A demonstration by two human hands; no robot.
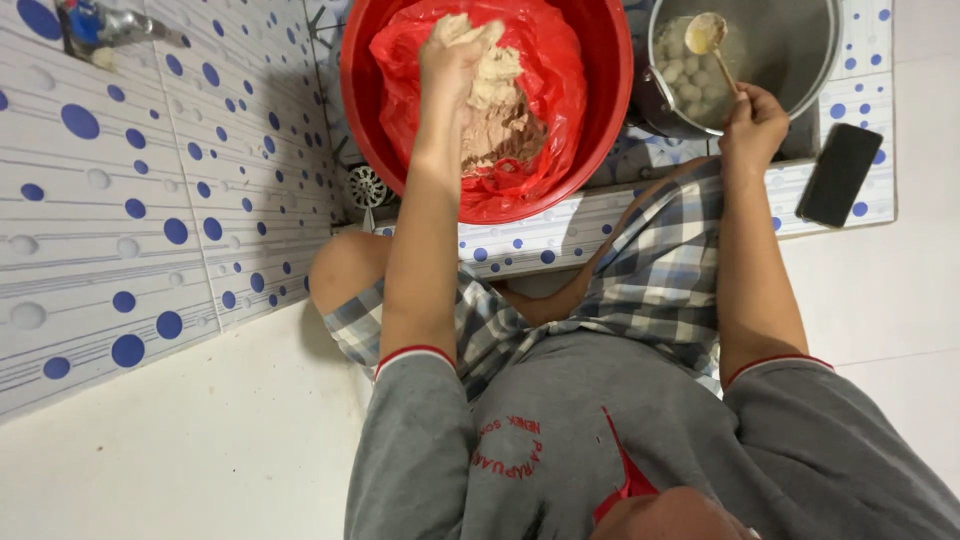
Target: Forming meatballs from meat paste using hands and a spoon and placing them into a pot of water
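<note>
I see my left hand (pixel 455 50) reaching far out into the red basin (pixel 600 110), which is lined with a red plastic bag (pixel 555 75). The pale dough paste (pixel 500 110) lies in the bag just right of and under that hand; the fingers are curled around a lump of it and coated with it. The left arm is stretched nearly straight away from me. To the right, my right hand (pixel 752 120) is closed in a fist around the handle of a spoon (pixel 708 35), whose bowl hangs over the metal pot (pixel 800 60). Small pale balls (pixel 685 75) float in the pot's water. The right forearm angles up from a bent elbow. A dark phone (pixel 838 175) lies on the dotted tiles (pixel 200 230) right of that hand.
</note>
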